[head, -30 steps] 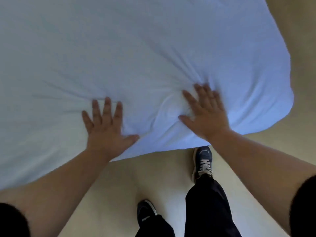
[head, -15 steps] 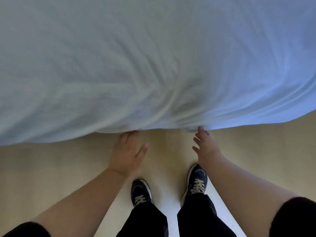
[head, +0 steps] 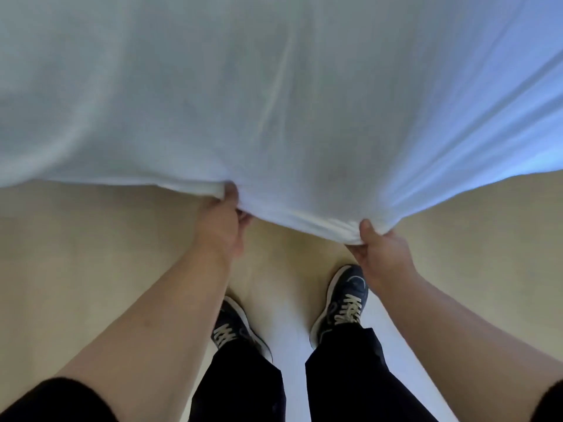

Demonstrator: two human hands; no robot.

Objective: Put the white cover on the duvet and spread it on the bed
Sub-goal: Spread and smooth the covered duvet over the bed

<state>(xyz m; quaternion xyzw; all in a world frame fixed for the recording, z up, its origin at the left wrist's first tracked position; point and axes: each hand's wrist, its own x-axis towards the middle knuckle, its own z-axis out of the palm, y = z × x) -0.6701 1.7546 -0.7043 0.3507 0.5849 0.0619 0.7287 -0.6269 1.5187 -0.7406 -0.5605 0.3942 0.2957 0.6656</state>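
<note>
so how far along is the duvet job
Looks done: the white cover seems to be on, with no bare duvet showing. In hand: left hand and right hand grip its near edge, raised above the floor. Left: spreading it flat; the bed isn't visible.

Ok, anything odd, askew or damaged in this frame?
Nothing stands out. Left hand and right hand both grip the near edge of the white duvet, which bunches between them; no tears or stains show, though the cloth is motion-blurred.
</note>
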